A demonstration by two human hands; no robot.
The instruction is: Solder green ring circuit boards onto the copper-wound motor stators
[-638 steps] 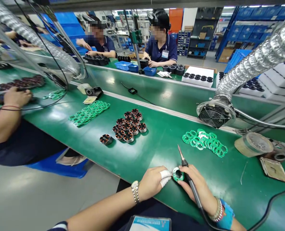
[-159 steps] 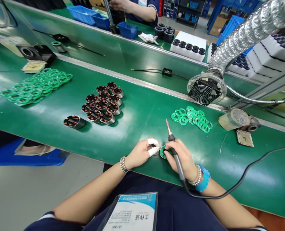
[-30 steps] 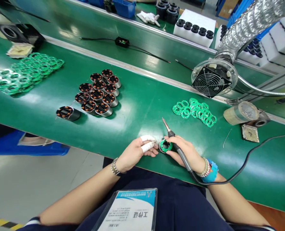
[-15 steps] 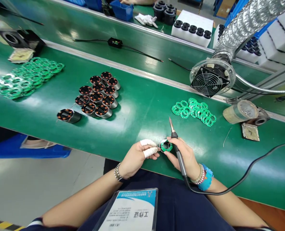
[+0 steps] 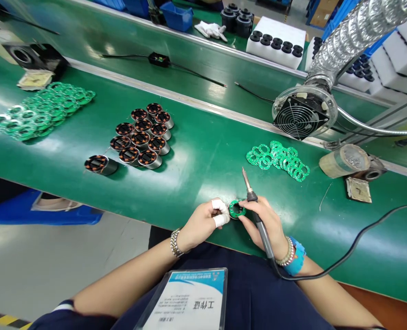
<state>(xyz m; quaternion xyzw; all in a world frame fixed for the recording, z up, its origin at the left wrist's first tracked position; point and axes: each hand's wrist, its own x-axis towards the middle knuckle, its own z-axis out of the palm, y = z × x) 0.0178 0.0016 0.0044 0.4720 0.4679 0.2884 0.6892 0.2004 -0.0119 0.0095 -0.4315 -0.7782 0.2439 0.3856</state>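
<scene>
A green ring-shaped circuit board (image 5: 233, 209) sits on a round metal motor part, low on the bench in front of me. My right hand (image 5: 268, 224) grips a soldering iron (image 5: 263, 236) across the palm, its tip pointing up and away from the board. The thumb and a fingertip of that same hand touch the board's right side. From the left, my left hand (image 5: 205, 223) pinches at the board's edge, white covers on two of its fingers. What lies between those fingertips is too small to make out.
Several motor parts with copper windings (image 5: 140, 137) stand to the left. Green ring boards lie in a heap (image 5: 282, 160) at right and a larger pile (image 5: 41, 110) far left. A fan on a duct (image 5: 297, 117) overhangs the back right. Near it are a solder spool (image 5: 344, 160) and sponge (image 5: 359, 189).
My left hand has moved slightly right, its covered fingers now bent and closer against the board's edge. My right hand still holds the soldering iron beside the board. The view has shifted a little.
</scene>
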